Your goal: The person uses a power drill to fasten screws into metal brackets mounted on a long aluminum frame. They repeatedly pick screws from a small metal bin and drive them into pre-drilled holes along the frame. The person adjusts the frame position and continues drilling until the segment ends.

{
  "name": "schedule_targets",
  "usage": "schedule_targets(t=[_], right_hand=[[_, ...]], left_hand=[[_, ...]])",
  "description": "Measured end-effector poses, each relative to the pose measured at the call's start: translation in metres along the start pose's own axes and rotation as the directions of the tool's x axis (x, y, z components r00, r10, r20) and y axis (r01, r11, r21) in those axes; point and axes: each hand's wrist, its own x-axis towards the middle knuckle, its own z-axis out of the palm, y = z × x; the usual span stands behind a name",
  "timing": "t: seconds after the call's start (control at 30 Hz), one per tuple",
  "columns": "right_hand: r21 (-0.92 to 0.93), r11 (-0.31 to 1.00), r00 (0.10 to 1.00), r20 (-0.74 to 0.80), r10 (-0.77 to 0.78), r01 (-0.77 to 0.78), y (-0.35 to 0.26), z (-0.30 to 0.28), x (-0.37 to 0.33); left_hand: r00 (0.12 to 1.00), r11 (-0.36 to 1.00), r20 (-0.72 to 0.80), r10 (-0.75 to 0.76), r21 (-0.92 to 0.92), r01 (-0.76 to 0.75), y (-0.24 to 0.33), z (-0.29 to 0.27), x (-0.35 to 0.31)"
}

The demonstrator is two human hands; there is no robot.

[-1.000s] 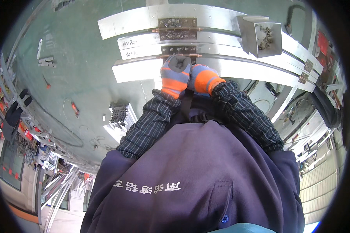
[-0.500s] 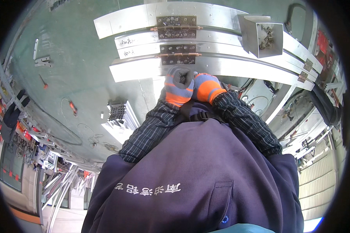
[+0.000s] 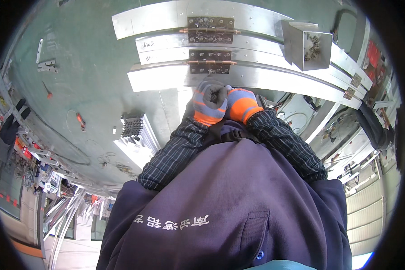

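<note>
My left hand (image 3: 210, 102), in a grey and orange work glove, is curled into a fist with dark fingertips turned inward. Anything inside it is hidden. My right hand (image 3: 243, 103), gloved the same way, presses against its right side; its fingers are closed and partly covered, so what they hold does not show. Just beyond both hands lies the nearest long silver metal profile (image 3: 155, 81). A dark hinge (image 3: 210, 67) with a copper-coloured pin lies across the nearer profiles, and a similar hinge (image 3: 210, 36) sits farther back.
An open square metal box (image 3: 297, 48) holding small metal parts stands on the profiles at right. Smaller hinges (image 3: 348, 93) sit at their right ends. Stacked profiles (image 3: 137, 135) are on the green floor at left, with an orange-handled tool (image 3: 80, 121) farther left.
The profiles, hinges and box have shifted slightly right in view. My hands stay together at nearly the same place, with the left fist turned a little.
</note>
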Motion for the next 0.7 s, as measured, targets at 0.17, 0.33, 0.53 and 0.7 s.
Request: schedule_targets(t=[0.17,0.33,0.53,0.7], right_hand=[[-0.051,0.999,1.0,0.016,0.002,-0.001,-0.0003,0.003,0.0009],[-0.044,0.999,1.0,-0.025,-0.009,0.008,0.0003,0.0056,-0.0005],[-0.065,0.998,1.0,0.03,-0.005,0.006,-0.0016,0.0033,0.0014],[-0.059,0.998,1.0,0.016,0.004,-0.003,-0.0053,-0.0005,-0.0021]], left_hand=[[0.999,0.999,0.005,0.036,0.037,-0.036,-0.0017,-0.0024,-0.0002],[0.998,0.998,0.004,0.057,0.037,-0.058,-0.0027,-0.0027,-0.0008],[0.999,0.997,0.014,0.051,0.051,-0.052,-0.0032,-0.0035,-0.0003],[0.999,0.999,-0.005,0.038,0.028,-0.038,-0.0038,-0.0034,-0.0012]])
